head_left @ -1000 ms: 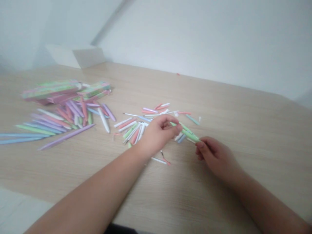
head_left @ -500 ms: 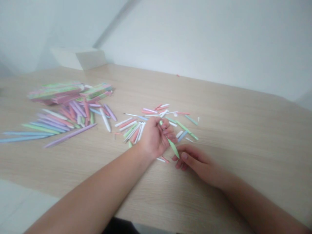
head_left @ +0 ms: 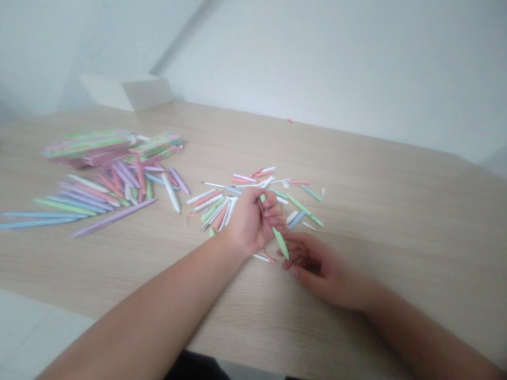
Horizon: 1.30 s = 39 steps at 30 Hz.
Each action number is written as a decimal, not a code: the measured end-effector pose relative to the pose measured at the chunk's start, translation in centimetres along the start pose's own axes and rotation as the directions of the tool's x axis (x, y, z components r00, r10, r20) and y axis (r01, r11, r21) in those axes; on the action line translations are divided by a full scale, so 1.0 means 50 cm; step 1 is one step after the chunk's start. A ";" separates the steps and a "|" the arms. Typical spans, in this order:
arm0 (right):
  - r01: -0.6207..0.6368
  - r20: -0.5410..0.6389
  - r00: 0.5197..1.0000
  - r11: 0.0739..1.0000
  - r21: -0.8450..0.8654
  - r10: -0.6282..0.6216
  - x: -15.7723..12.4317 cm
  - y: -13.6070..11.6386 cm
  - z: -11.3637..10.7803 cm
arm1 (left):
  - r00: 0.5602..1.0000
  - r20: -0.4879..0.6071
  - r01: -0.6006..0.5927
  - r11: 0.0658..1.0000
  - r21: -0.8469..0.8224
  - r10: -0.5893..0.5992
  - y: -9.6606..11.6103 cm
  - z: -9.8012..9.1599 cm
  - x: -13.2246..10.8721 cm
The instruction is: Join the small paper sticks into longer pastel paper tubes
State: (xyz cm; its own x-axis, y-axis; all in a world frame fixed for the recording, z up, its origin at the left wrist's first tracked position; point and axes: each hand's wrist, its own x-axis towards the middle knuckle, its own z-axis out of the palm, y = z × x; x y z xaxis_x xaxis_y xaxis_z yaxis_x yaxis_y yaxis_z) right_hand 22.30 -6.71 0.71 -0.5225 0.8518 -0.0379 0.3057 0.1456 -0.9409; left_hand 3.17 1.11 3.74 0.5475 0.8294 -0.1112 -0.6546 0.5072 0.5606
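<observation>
My left hand (head_left: 255, 221) is wrapped round a light green pen (head_left: 281, 244), whose pointed end sticks out below the fingers towards me. Close by that tip is my right hand (head_left: 312, 264), its thumb held apart from loosely curled fingers. Whether a right fingertip touches the pen I cannot tell. Behind and beside my left hand lie loose pen parts in white, pink, green and blue, among them a green tube (head_left: 304, 209), a blue piece (head_left: 297, 220) and thin refills (head_left: 214, 184). Part of this pile is hidden by my left hand.
To the left lie several pastel pens, including a purple pen (head_left: 114, 217) and a white pen (head_left: 171, 194). Behind them are pink and green boxes (head_left: 156, 146). A white box (head_left: 127, 92) stands by the wall at the back of the wooden table (head_left: 376, 174).
My right thumb has dropped down and away from the pen's tip, and the right fingers have spread a little. My left hand keeps its grip on the green pen.
</observation>
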 end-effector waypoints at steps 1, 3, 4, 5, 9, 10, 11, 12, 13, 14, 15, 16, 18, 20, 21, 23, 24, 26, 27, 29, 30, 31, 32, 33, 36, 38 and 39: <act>-0.006 0.004 1.000 1.000 -0.015 0.006 -0.002 0.002 -0.001 | 1.000 0.001 -0.003 1.000 0.003 0.003 0.002 0.000 -0.001; -0.008 0.009 1.000 0.999 -0.037 0.009 -0.005 0.005 -0.002 | 1.000 0.009 -0.007 1.000 0.017 0.007 0.003 -0.001 -0.003; -0.004 0.010 1.000 0.999 -0.047 0.004 -0.005 0.006 -0.002 | 1.000 0.016 -0.004 1.000 0.029 0.003 0.002 0.000 -0.004; 0.002 0.006 1.000 0.998 -0.056 -0.002 -0.004 0.006 -0.002 | 1.000 0.025 0.003 0.999 0.045 -0.004 0.001 0.000 -0.004; 0.022 -0.081 0.996 0.996 -0.085 -0.029 0.006 0.008 0.006 | 0.997 0.076 0.025 0.995 0.094 -0.033 -0.012 0.008 -0.006; 0.011 -0.125 0.992 0.995 -0.097 -0.023 0.009 0.009 0.008 | 0.996 0.088 0.022 0.994 0.104 -0.031 -0.017 0.010 -0.006; -0.008 -0.172 0.985 0.993 -0.114 -0.012 0.012 0.010 0.011 | 0.995 0.098 0.015 0.993 0.117 -0.026 -0.021 0.013 -0.006; -0.032 -0.215 0.977 0.990 -0.137 0.002 0.014 0.012 0.013 | 0.994 0.107 0.006 0.991 0.136 -0.021 -0.026 0.015 -0.006; -0.057 -0.245 0.969 0.984 -0.167 0.014 0.017 0.014 0.014 | 0.993 0.114 -0.004 0.988 0.157 -0.014 -0.030 0.017 -0.006; -0.072 -0.264 0.964 0.977 -0.201 0.017 0.019 0.015 0.015 | 0.993 0.122 -0.014 0.984 0.176 -0.007 -0.034 0.019 -0.006; -0.075 -0.275 0.961 0.969 -0.237 0.007 0.021 0.016 0.016 | 0.991 0.131 -0.026 0.982 0.189 0.001 -0.038 0.021 -0.006; -0.065 -0.279 0.960 0.961 -0.270 -0.013 0.022 0.016 0.016 | 0.990 0.140 -0.039 0.980 0.194 0.011 -0.041 0.022 -0.006; -0.035 -0.276 0.960 0.947 -0.318 -0.057 0.025 0.014 0.015 | 0.990 0.136 -0.071 0.980 0.187 0.045 -0.047 0.024 -0.006; -0.012 -0.278 0.957 0.942 -0.335 -0.086 0.026 0.012 0.013 | 0.991 0.108 -0.102 0.978 0.184 0.083 -0.053 0.024 -0.003; -0.006 -0.276 0.957 0.942 -0.336 -0.092 0.026 0.012 0.012 | 0.991 0.089 -0.116 0.975 0.190 0.101 -0.056 0.023 -0.001; -0.006 -0.272 0.958 0.939 -0.345 -0.094 0.027 0.013 0.010 | 0.990 0.055 -0.143 0.961 0.238 0.133 -0.059 0.019 0.005; -0.009 -0.275 0.957 0.933 -0.359 -0.096 0.027 0.014 0.009 | 0.987 0.042 -0.161 0.942 0.296 0.155 -0.058 0.015 0.007; -0.028 -0.294 0.951 0.917 -0.398 -0.098 0.027 0.017 0.006 | 0.964 0.049 -0.249 0.813 0.527 0.263 -0.046 0.005 0.007; -0.036 -0.309 0.945 0.908 -0.418 -0.105 0.027 0.019 0.004 | 0.932 0.105 -0.321 0.657 0.682 0.346 -0.035 0.001 0.003; -0.038 -0.330 0.936 0.896 -0.443 -0.123 0.026 0.022 0.000 | 0.838 0.355 -0.456 0.173 0.873 0.414 -0.004 -0.006 -0.012; -0.034 -0.330 0.934 0.890 -0.454 -0.133 0.026 0.023 -0.002 | 0.796 0.478 -0.493 -0.059 0.868 0.372 0.013 -0.007 -0.021; -0.029 -0.330 0.933 0.885 -0.465 -0.142 0.026 0.024 -0.004 | 0.765 0.564 -0.509 -0.244 0.826 0.312 0.030 -0.008 -0.032; -0.025 -0.329 0.932 0.879 -0.477 -0.153 0.026 0.025 -0.006 | 0.745 0.615 -0.506 -0.382 0.773 0.257 0.043 -0.007 -0.041; -0.021 -0.329 0.930 0.872 -0.490 -0.163 0.027 0.026 -0.008 | 0.734 0.642 -0.490 -0.483 0.725 0.219 0.052 -0.007 -0.050; -0.008 -0.346 0.918 0.861 -0.509 -0.196 0.027 0.030 -0.015 | 0.714 0.690 -0.469 -0.653 0.594 0.115 0.045 -0.004 -0.060; -0.010 -0.347 0.919 0.867 -0.499 -0.189 0.026 0.033 -0.021 | 0.702 0.712 -0.515 -0.683 0.518 0.011 0.018 -0.005 -0.056; -0.016 -0.338 0.925 0.872 -0.489 -0.173 0.025 0.034 -0.024 | 0.705 0.709 -0.524 -0.689 0.500 -0.021 0.003 -0.005 -0.051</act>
State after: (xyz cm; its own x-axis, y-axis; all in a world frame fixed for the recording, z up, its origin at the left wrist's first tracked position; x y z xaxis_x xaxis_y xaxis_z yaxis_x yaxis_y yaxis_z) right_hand 23.14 -4.80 -0.51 -0.2666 0.9331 0.2412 0.6643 0.3592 -0.6554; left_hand 1.54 -0.89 3.89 0.7695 0.4073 0.4918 0.4247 -0.9016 0.0823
